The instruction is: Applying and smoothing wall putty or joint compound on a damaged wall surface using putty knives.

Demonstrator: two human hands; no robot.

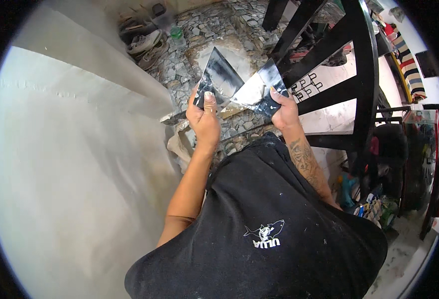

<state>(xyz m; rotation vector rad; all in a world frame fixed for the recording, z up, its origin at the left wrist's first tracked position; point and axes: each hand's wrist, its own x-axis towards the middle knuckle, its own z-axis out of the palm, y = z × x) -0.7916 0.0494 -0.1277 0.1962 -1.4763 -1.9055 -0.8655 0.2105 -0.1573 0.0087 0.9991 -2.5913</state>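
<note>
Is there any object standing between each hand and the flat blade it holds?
No visible object: the left hand directly grips one flat blade; the right hand directly grips the second blade, which carries white paste.

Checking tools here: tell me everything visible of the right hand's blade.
The blade is flat and straight-edged, dark with a glossy, metallic sheen. White paste covers its left part. The right hand grips its lower right side, thumb on the face. One corner points up in the picture. It sits beside the other blade; whether they touch is unclear.
</note>
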